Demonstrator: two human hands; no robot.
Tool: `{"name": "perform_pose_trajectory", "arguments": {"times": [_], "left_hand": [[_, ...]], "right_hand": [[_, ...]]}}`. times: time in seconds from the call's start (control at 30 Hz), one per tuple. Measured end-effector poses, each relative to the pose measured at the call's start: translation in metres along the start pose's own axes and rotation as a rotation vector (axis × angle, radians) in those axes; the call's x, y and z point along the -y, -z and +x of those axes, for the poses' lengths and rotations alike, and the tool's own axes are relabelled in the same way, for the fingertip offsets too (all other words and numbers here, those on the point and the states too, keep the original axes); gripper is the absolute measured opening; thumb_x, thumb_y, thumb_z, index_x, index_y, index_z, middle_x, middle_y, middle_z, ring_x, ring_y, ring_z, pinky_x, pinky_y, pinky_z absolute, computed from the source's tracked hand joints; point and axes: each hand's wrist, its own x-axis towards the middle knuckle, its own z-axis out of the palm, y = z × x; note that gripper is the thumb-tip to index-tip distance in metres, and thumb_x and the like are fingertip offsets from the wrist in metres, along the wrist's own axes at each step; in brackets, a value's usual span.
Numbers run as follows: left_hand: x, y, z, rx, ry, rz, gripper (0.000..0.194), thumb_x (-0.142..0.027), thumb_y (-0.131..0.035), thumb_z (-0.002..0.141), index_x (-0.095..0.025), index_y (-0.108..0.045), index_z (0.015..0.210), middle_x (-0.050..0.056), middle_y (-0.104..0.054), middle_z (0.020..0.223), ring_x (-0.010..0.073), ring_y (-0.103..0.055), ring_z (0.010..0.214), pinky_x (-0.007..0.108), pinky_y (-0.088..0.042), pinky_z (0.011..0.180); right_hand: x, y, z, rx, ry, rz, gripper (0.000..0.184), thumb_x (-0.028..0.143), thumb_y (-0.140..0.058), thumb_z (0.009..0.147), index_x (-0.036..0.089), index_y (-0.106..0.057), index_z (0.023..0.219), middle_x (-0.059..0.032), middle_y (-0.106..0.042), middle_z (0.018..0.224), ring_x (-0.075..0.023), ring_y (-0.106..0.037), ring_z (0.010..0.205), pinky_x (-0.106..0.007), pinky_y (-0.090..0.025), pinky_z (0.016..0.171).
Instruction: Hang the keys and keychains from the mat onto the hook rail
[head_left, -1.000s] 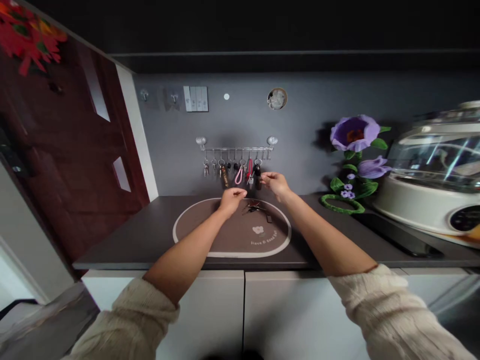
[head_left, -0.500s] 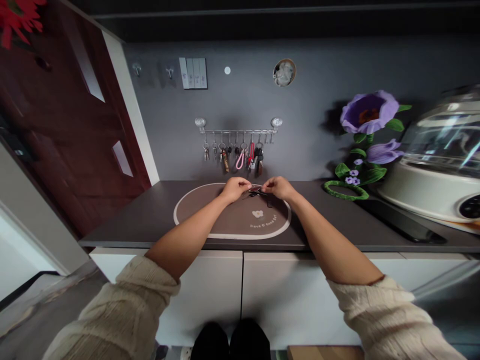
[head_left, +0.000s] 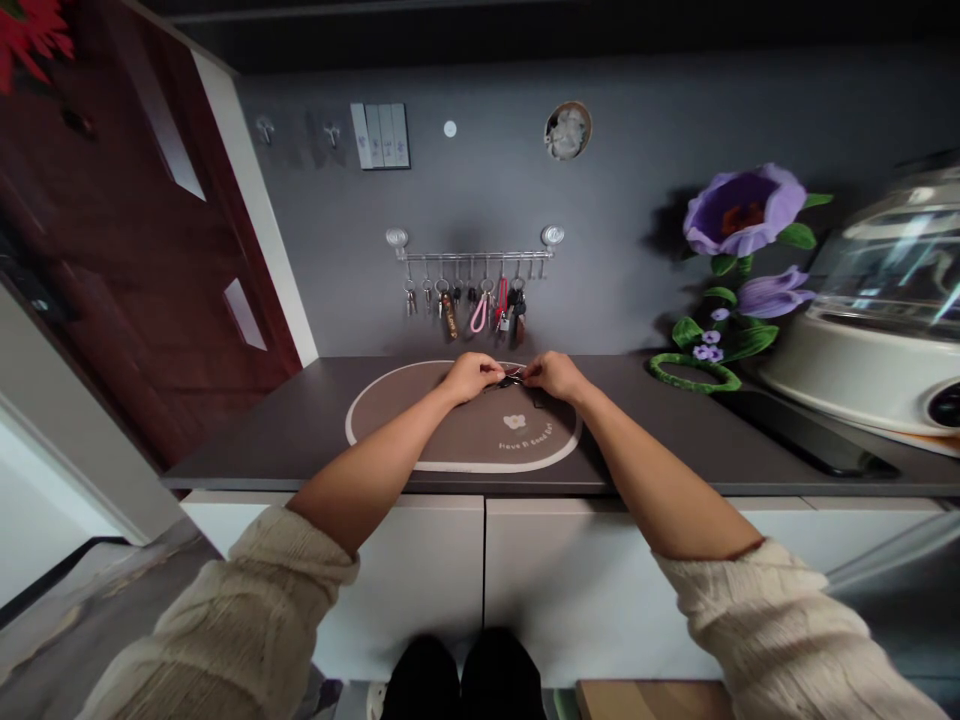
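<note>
A small bunch of keys (head_left: 511,379) lies at the back of the brown oval mat (head_left: 420,440), between my two hands. My left hand (head_left: 474,377) pinches the bunch from its left side, fingertips together. From the right, my right hand (head_left: 553,377) pinches its other side. Fingers cover much of the bunch, so its single parts are hard to make out. Behind the hands, several key sets hang from a clear hook rail (head_left: 480,257) on the wall. Among them are a pink loop strap (head_left: 479,315) and a red strap (head_left: 502,295).
On the right stand a purple flower decoration (head_left: 742,215) with a green ring base, a dark flat slab (head_left: 810,435) and a white appliance (head_left: 862,370) with a clear lid. A dark red door (head_left: 135,280) is at the left. White cabinets (head_left: 405,570) sit below the counter.
My right hand has left the hanging keys and come down to the bunch on the mat. My left hand has shifted slightly right to it. The view has tilted downward.
</note>
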Motion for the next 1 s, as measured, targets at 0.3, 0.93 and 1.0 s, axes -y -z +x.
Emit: {"name": "perform_pose_trajectory", "arguments": {"times": [0.3,0.93,1.0], "left_hand": [[0.0008,0.0016,0.0021,-0.04,0.026,-0.005,0.018,-0.024,-0.057,0.064,-0.011,-0.065,0.074,0.004,-0.063,0.067,0.011,-0.05,0.059,0.024,-0.037,0.06],[0.0007,0.001,0.0022,-0.07,0.04,-0.134,0.023,-0.031,-0.059,0.063,-0.01,-0.064,0.072,0.005,-0.063,0.065,0.0103,-0.05,0.057,0.024,-0.038,0.059],[-0.0015,0.0015,0.0008,-0.067,0.025,-0.133,0.027,-0.035,-0.059,0.063,-0.01,-0.064,0.072,0.005,-0.062,0.065,0.0105,-0.05,0.057,0.024,-0.038,0.059]], "right_hand": [[-0.0014,-0.0001,0.0011,0.0,0.051,0.026,0.013,0.017,-0.057,0.065,0.014,-0.067,0.074,-0.0029,-0.065,0.072,-0.0108,-0.056,0.066,-0.018,-0.037,0.06],[0.0011,0.0029,-0.0027,-0.048,0.037,0.412,0.015,0.023,-0.048,0.064,0.012,-0.057,0.066,0.0022,-0.049,0.052,-0.006,-0.039,0.049,-0.019,-0.031,0.051],[0.0035,0.0037,-0.0042,-0.045,0.028,0.511,0.016,0.026,-0.049,0.064,0.012,-0.056,0.066,0.0021,-0.048,0.052,-0.0059,-0.039,0.048,-0.019,-0.031,0.05]]}}
